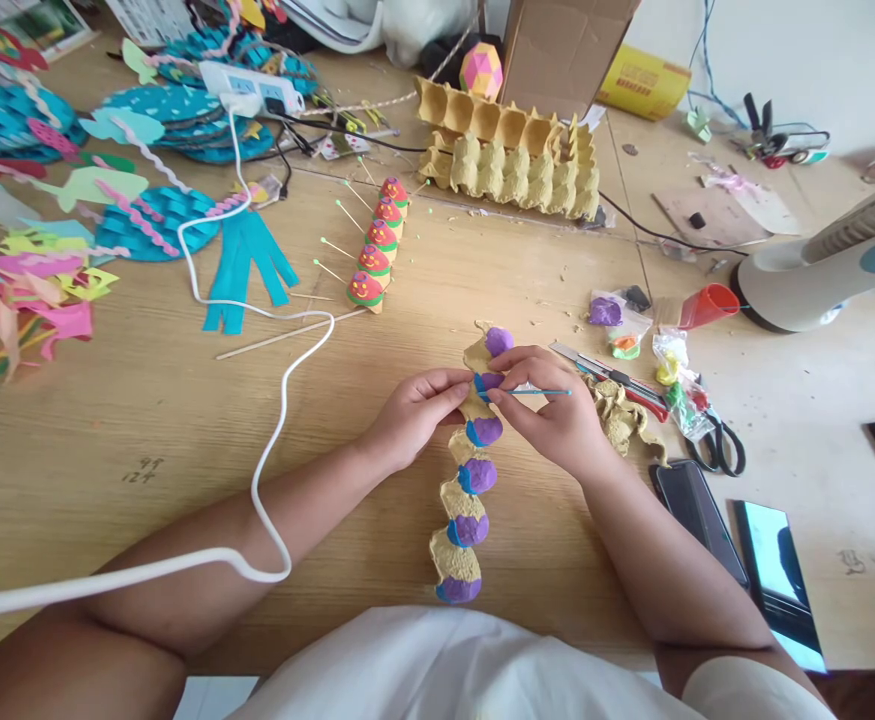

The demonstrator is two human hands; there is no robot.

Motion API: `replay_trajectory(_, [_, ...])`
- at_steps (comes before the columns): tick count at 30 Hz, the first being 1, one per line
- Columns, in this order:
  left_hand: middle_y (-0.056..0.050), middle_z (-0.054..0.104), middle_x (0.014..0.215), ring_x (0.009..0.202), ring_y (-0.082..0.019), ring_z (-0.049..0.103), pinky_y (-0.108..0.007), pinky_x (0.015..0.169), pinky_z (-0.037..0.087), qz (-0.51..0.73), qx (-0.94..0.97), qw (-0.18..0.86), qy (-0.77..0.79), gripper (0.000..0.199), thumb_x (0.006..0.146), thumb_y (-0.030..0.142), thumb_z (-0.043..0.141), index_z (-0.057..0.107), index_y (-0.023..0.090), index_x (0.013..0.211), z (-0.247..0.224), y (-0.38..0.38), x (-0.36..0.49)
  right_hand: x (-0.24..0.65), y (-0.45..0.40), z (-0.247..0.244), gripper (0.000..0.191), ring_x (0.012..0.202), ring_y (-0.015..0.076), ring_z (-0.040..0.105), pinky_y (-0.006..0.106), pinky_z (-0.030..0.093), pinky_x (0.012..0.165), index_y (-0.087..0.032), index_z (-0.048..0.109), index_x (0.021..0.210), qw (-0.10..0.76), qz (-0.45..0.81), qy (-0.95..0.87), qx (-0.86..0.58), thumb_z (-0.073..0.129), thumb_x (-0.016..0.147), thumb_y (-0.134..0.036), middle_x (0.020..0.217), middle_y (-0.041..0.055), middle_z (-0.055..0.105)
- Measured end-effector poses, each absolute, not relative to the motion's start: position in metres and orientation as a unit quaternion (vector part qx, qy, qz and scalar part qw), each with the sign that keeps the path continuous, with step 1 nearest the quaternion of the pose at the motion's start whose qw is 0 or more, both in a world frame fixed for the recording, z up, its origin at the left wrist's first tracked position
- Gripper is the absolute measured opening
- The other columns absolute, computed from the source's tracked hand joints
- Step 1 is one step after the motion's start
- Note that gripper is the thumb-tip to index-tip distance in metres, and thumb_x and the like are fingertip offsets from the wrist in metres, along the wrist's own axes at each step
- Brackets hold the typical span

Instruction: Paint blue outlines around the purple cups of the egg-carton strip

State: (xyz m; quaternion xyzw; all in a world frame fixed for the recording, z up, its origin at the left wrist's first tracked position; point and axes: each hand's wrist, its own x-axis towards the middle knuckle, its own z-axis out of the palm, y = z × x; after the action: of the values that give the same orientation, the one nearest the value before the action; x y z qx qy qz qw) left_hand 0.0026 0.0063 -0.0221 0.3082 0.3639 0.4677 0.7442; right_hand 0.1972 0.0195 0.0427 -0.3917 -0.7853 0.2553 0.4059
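Note:
A strip cut from an egg carton (464, 500) lies lengthwise in front of me, its bumps partly covered in purple and blue clay. My left hand (426, 405) pinches the strip's left side near its far end. Between the fingers of my right hand (549, 405) is a thin blue modeling stick (534, 392), its left end at the blue and purple patch of one bump. Blue clay covers part of most bumps; on the farthest one only purple clay (498, 341) shows. Farther off stands a finished-looking caterpillar (378, 250) with red, smiling bumps and pin-like sticks.
A white cable (284, 400) crosses my left forearm. To the right are a utility knife (617, 378), carton scraps (621, 415), clay bags (669, 370), scissors (723, 445) and phones (699, 515). Egg cartons (519, 170) stand at the back; blue paper crafts (159, 220) lie left.

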Motion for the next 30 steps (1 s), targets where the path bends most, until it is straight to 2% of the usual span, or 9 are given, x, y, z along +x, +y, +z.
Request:
replay_trajectory(9, [-0.006,0.083,0.098,0.086,-0.020,0.077,-0.032,0.081,0.061,0.456,0.323,0.741,0.371,0.037,0.079,0.045,0.089,0.082,0.020,0.106,-0.0238,0.0051,0.0015,0.1971,0.0193,0.0417,0.017,0.096,0.0221,0.075,0.040,0.059,0.087,-0.025,0.063,0.081,0.419,0.275,-0.769,-0.398,0.076,0.091,-0.018,0.102,0.0053,0.078])
replay_trajectory(19, [-0.004,0.082,0.092,0.083,-0.018,0.076,-0.030,0.080,0.061,0.456,0.324,0.744,0.366,0.033,0.080,0.043,0.089,0.083,0.021,0.104,-0.0238,0.0055,0.0020,0.1948,0.0187,0.0423,0.018,0.094,0.0212,0.074,0.039,0.059,0.086,-0.025,0.063,0.079,0.419,0.271,-0.766,-0.404,0.076,0.090,-0.017,0.099,0.0042,0.078])
replay_trajectory(30, [-0.006,0.083,0.100,0.090,-0.021,0.076,-0.033,0.083,0.061,0.451,0.335,0.733,0.384,0.038,0.079,0.045,0.089,0.083,0.020,0.106,-0.0236,0.0041,0.0016,0.1932,0.0176,0.0402,0.017,0.090,0.0208,0.073,0.039,0.058,0.085,-0.025,0.063,0.079,0.429,0.279,-0.748,-0.424,0.075,0.090,-0.020,0.095,0.0040,0.077])
